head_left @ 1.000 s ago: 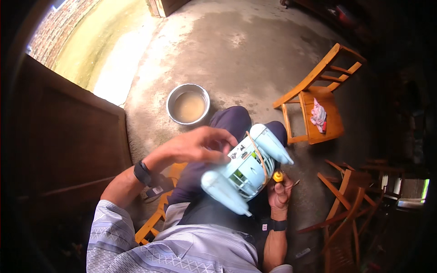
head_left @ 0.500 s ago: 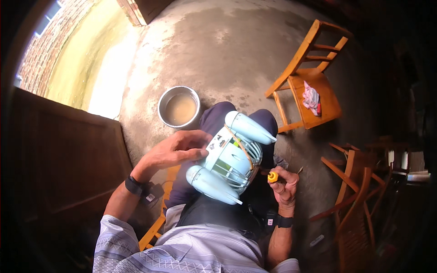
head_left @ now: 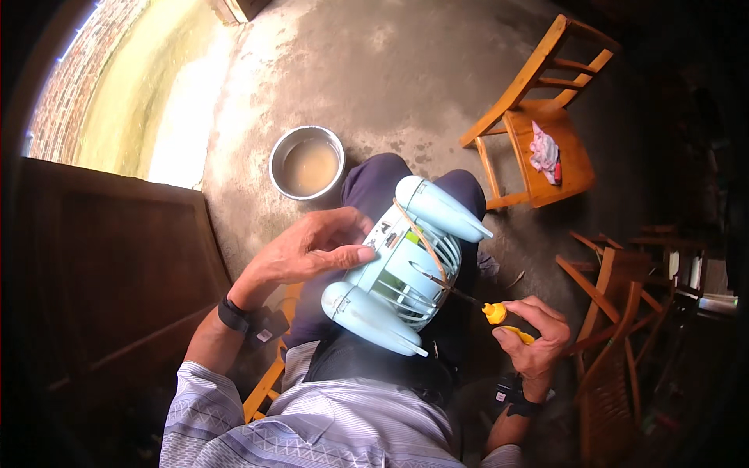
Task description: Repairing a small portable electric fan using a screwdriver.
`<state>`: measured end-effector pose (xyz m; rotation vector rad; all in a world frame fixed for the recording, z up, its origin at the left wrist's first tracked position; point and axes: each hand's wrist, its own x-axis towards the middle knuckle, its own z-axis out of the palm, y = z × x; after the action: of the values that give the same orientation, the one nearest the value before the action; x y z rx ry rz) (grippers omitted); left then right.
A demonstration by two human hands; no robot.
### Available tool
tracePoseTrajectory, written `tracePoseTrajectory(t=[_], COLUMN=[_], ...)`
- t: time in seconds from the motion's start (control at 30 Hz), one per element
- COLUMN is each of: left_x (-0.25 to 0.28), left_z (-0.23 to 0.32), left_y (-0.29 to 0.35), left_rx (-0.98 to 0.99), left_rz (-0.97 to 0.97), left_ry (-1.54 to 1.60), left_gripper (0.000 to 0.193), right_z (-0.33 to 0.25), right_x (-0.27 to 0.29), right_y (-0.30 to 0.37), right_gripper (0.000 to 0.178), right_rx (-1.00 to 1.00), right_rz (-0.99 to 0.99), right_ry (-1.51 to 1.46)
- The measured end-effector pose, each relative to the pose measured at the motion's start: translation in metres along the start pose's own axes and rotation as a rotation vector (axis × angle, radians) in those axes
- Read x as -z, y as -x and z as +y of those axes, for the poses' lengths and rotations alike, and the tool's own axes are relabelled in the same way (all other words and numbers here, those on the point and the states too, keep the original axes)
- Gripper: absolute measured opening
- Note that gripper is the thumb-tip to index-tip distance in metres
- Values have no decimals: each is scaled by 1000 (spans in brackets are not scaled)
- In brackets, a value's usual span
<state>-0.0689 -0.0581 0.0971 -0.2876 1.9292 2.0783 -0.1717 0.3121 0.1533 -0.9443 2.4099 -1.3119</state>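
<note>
On my lap lies a light-blue plastic housing (head_left: 402,269) that looks like a small toy-shaped fan, with a slatted round grille and a pod along either side. A thin brown cord (head_left: 421,240) crosses its top. My left hand (head_left: 316,248) grips its near-left edge, thumb on the upper face and fingers partly hidden behind it. To the right, my right hand (head_left: 538,335) is closed round a yellow-handled screwdriver (head_left: 494,313). The dark shaft points left to the grille; whether its tip touches the slats I cannot tell.
A metal basin (head_left: 308,164) of cloudy water stands on the concrete floor beyond my knees. At the right is a wooden chair (head_left: 546,125) with a pink cloth (head_left: 544,148) and a red item on it. Wooden furniture (head_left: 612,304) crowds the lower right; a dark wooden panel (head_left: 117,273) stands left.
My right hand has moved right with the screwdriver, and the shaft now shows pointing at the grille. The housing and left hand have shifted slightly right in the view.
</note>
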Motion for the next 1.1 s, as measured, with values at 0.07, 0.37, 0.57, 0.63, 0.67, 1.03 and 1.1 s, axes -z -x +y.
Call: tracePoseTrajectory(t=[0.07, 0.37, 0.57, 0.63, 0.67, 1.03, 1.1], left_x=[-1, -6, -7, -9, -9, -13, -12], left_z=[-1, 15, 16, 18, 18, 17, 17], left_y=[1, 4, 5, 5, 5, 6, 8], left_rx=[8, 110, 107, 109, 111, 112, 131], left_rz=[9, -8, -4, -7, -9, -8, -5], left_ry=[-10, 5, 10, 10, 8, 22, 28], left_gripper=[43, 49, 51, 52, 52, 55, 55], right_z=[-6, -18, -24, -26, -27, -35, -34], right_x=[3, 6, 7, 8, 9, -18, -19], right_y=[-1, -5, -6, -5, -5, -14, -13], right_gripper=[36, 37, 38, 38, 38, 37, 40], right_rx=[3, 11, 17, 15, 13, -12, -10], right_rz=[-11, -21, -35, -42, -42, -103, -110], right_ry=[28, 136, 179, 187, 189, 134, 124])
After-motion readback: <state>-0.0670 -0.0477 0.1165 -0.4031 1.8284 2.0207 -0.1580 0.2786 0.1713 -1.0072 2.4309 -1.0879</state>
